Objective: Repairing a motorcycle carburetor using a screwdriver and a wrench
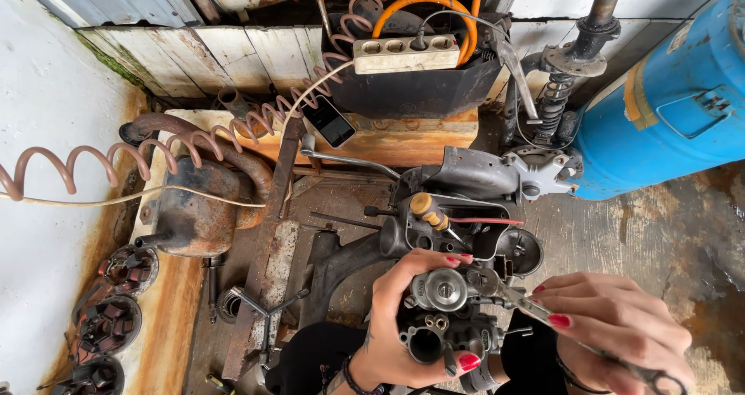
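we hold a small grey carburetor (442,317) low in the middle of the view, just in front of our body and above the cluttered worktop (326,201). our left hand (407,317) is wrapped tight around it from the left, thumb under the open round throat and fingers curled over the top. our right hand (621,325) is closed around the handles of a pair of pliers (535,310), whose tips touch a round metal cap on top of the carburetor. just behind it sits a dark engine housing (466,209) with a yellow-handled screwdriver (431,211) resting in it and a thin red wire beside that. farther out, to the left, lies a rusty metal tank (198,209) with a coiled pinkish hose (155,150) running over it, a phone (330,121) leans on a wooden ledge, a white power strip (405,53) sits on a black box at the back, and a blue drum (675,92) stands at the right. we judge the pliers could slip off the smooth cap if the bite is shallow, and the tips might then jab our left fingers, which lie very near. a small part worked free could also drop into the clutter below and be hard to find, since nothing sits under the carburetor to catch it.
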